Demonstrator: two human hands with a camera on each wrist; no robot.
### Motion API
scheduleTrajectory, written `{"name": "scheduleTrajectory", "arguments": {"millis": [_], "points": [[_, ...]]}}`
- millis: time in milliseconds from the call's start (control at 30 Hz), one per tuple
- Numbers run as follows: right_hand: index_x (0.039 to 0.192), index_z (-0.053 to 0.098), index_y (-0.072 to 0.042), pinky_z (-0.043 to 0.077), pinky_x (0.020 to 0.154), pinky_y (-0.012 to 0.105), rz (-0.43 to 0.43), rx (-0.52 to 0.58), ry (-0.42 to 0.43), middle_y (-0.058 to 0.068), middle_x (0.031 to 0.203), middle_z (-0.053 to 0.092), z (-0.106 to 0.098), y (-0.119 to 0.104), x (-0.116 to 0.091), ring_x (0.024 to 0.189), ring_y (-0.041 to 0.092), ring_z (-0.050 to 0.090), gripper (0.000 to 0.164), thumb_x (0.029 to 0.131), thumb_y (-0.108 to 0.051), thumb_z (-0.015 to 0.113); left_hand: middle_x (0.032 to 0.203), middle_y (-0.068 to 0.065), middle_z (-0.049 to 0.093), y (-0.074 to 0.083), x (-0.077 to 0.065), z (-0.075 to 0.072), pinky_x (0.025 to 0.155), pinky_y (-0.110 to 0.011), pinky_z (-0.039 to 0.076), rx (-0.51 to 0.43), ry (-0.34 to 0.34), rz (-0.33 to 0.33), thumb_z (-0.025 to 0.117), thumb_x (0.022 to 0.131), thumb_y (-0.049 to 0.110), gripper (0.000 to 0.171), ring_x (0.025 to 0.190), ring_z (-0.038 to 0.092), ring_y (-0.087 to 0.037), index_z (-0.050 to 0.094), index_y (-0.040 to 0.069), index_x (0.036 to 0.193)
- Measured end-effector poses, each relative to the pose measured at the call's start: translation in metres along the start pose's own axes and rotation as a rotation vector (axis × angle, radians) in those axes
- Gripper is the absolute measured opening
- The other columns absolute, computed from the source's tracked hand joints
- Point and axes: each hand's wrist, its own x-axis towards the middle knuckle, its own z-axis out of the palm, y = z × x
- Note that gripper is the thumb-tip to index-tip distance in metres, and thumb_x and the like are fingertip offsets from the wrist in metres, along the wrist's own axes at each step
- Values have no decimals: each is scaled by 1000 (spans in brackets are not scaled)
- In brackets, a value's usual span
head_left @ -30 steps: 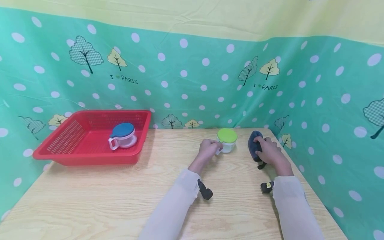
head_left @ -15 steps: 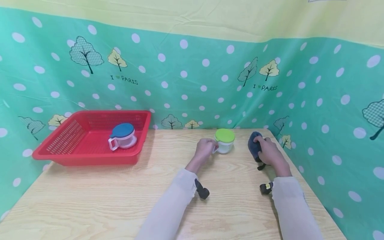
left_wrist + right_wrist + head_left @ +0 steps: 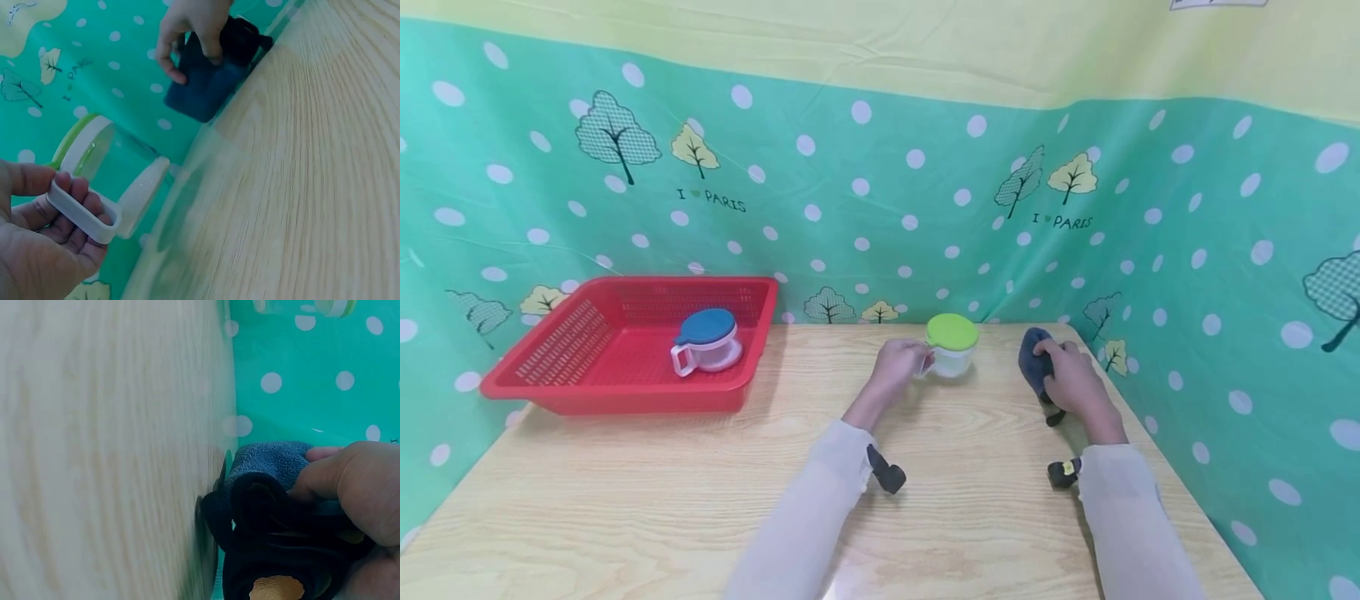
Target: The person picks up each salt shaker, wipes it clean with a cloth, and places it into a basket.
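Note:
My left hand (image 3: 898, 364) grips the white handle (image 3: 81, 215) of a clear jar (image 3: 950, 363) with a green lid (image 3: 952, 332). Its fingers curl through the handle loop, and the jar's base is close over the tabletop in the left wrist view. To the right, my right hand (image 3: 1075, 383) pinches a dark blue, towel-like fabric item (image 3: 1032, 360) with black straps (image 3: 281, 525). That item stands at the table's back right, its kind unclear. In the right wrist view, the thumb presses on its grey-blue cloth, and the palm side is partly hidden.
A red plastic basket (image 3: 617, 400) stands at the back left, holding a similar jar with a blue lid (image 3: 707, 326). Green dotted curtain (image 3: 865, 208) hangs behind and along the right side of the wooden table (image 3: 625, 492).
My left hand has moved left with the green-lidded jar, which has risen slightly in the last half second. My right hand and the blue fabric item have stayed almost in place.

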Motion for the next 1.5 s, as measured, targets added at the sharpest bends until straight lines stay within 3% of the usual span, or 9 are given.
{"name": "scheduleTrajectory", "arguments": {"millis": [533, 767, 900, 1233, 1500], "points": [[137, 51, -8, 51, 76, 68, -72, -85, 56, 36, 138, 44, -4, -27, -1, 115, 59, 46, 45, 93, 3, 57, 90, -9, 66, 4, -12, -59, 91, -41, 47, 12, 82, 19, 58, 95, 21, 24, 93, 59, -24, 68, 2, 85], [134, 54, -8, 50, 78, 71, -167, -145, 118, 35, 135, 48, -2, -50, 3, 112, 58, 51, 47, 90, 5, 61, 84, -9, 65, 5, -19, -84, 93, -44, 46, 3, 100, 51, 59, 93, 20, 25, 91, 58, -24, 66, -1, 81], [132, 55, -10, 50, 79, 71, -221, -177, 146, 34, 131, 50, -5, -69, 7, 111, 56, 52, 47, 88, 5, 64, 88, -10, 67, 6, -22, -96, 97, -45, 45, 12, 124, 41, 58, 93, 18, 23, 95, 58, -24, 67, -1, 82], [135, 56, -14, 49, 87, 66, -385, -178, 238, 30, 133, 55, -4, -114, 17, 110, 54, 55, 55, 86, 5, 69, 86, -10, 67, 2, -29, -113, 100, -48, 44, -9, 139, 21, 58, 91, 15, 20, 99, 60, -26, 67, -1, 82], [126, 64, -19, 53, 74, 57, -589, -272, 407, 20, 128, 63, 6, -154, 23, 98, 46, 59, 49, 83, 1, 76, 88, -11, 66, -1, -31, -116, 99, -47, 44, -31, 128, 20, 58, 91, 13, 18, 99, 59, -27, 66, 0, 82]]}}
